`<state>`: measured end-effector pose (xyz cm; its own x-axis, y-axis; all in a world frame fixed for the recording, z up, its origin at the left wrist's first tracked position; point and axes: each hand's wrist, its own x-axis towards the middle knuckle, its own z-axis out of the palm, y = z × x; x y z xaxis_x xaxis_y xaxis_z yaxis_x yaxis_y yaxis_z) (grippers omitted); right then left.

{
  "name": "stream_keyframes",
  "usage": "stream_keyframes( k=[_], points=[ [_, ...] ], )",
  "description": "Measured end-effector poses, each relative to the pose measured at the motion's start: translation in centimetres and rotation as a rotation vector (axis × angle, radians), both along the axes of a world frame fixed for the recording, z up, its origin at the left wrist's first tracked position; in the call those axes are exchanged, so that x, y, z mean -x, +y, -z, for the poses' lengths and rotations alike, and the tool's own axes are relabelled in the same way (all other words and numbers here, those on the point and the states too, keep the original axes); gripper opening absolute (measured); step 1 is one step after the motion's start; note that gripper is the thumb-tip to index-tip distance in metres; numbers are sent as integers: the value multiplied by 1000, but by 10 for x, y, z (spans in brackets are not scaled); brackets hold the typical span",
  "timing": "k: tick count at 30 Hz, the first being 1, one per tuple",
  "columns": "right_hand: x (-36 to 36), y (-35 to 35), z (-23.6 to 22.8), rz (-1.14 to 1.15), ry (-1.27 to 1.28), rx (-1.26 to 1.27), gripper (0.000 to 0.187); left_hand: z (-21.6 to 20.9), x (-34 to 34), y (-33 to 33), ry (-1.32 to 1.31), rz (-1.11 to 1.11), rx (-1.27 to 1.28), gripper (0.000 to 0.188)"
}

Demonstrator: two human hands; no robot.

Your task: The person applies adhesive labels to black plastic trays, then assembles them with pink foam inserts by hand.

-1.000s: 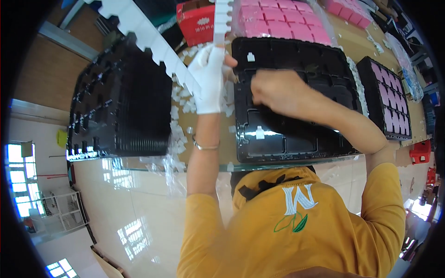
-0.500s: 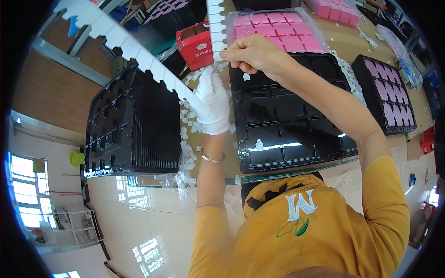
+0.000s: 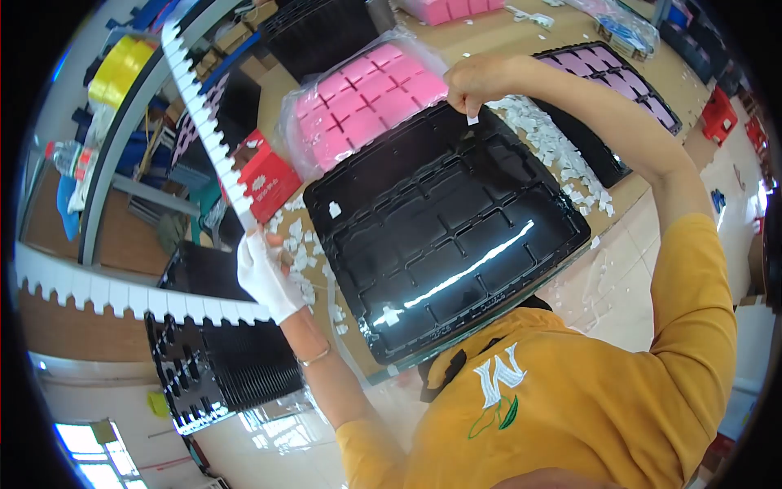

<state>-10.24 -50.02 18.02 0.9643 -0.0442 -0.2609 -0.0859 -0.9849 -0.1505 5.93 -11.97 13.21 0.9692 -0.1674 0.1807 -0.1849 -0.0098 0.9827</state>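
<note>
- Left hand, gloved, is clenching the notched strip left of the tray.
- Right hand is pinching a white tab over the tray's far edge.
- Risk: the tab may be slipping from so light a pinch.

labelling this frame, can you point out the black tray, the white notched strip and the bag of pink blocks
black tray [image 3: 444, 236], head view, on its ribbed floor near the middle
white notched strip [image 3: 208, 134], head view, midway up the toothed band
bag of pink blocks [image 3: 362, 102], head view, on the pink blocks under the clear wrap

Gloved left hand raised in a closed grip, bare right hand outstretched, fingertips pinched.
</note>
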Motion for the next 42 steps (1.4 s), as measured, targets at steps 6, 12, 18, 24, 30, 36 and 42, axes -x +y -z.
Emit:
stream_keyframes(
  k=[6, 12, 18, 24, 30, 36, 42],
  points=[
    [-17, -14, 33, 6, 12, 40, 18, 4, 9, -8, 7, 26, 62, 32],
    [-38, -19, 47, 0, 38, 187, 22, 2, 13, 3, 36, 21, 95, 29],
    [-85, 112, 21, 38, -589, -650, 18, 0, 31, -15, 42, 157, 146, 24],
    [-120, 206, -12, 152, -466, -1047, 22, -4, 37, -15, 25, 112, 156, 21],
    [-111, 214, -25, 226, -339, -1152, 23, 26, 13, -8, -541, -118, -156, 16],
    [-42, 168, -52, 70, -236, -991, 23, 24, -18, 18, -747, -159, -385, 19],
    [82, 101, -48, -202, 143, -252, 16, 43, 14, 78, -586, -368, -640, 39]
  ],
)
